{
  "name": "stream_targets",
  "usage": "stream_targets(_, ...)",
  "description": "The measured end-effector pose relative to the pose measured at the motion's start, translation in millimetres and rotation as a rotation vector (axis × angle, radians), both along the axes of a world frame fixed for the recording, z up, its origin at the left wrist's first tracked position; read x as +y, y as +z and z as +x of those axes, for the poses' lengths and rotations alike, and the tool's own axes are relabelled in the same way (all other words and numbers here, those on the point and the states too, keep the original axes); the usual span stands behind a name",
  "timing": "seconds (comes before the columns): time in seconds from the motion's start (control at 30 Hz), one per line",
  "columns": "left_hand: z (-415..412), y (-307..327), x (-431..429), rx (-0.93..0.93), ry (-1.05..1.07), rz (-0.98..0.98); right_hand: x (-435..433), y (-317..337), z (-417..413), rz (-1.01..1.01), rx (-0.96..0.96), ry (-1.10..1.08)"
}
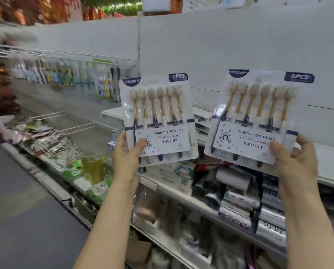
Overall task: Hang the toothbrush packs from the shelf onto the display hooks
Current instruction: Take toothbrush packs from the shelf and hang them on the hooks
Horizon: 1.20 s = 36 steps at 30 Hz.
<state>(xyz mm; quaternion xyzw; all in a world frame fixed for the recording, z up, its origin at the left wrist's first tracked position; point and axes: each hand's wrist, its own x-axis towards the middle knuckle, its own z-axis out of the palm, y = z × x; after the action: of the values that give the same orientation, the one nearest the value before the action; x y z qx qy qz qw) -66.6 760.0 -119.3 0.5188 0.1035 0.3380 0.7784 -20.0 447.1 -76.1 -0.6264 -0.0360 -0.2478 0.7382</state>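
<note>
I hold up two clear toothbrush packs, each with several tan-headed brushes and a white YIKOJIFE card. My left hand (126,153) grips the left toothbrush pack (158,117) at its lower left corner, thumb on the front. My right hand (296,158) grips the right toothbrush pack (257,115) at its lower right corner; this pack tilts slightly. Both packs are raised in front of the white back panel (239,45). Empty wire display hooks (79,127) stick out at the left, below a row of hung toothbrushes (69,76), which is blurred.
A white shelf (331,167) runs behind the packs at the right. Lower shelves (181,193) hold boxed and bagged goods. More packets lie heaped on the left shelf (46,140). Grey aisle floor (17,210) is at the lower left.
</note>
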Motion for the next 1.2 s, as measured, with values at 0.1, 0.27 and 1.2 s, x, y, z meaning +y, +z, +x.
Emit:
stream_targets(0.1, -21.9, -1.7, 72.0, -0.034, 0.014, 0.026, 77.5, -1.1, -5.0, 0.004, -0.039, 0.043)
stream_targets(0.27, -63.8, -3.7, 231.0, -0.072, 0.061, 0.116, 237.7, -6.9, -14.7, 0.039, -0.075, 0.128)
stream_targets(1.2, 17.4, -5.0, 932.2, -0.016, 0.300, 0.175, 1016.5, -16.5, 153.7, 0.003, -0.099, 0.494)
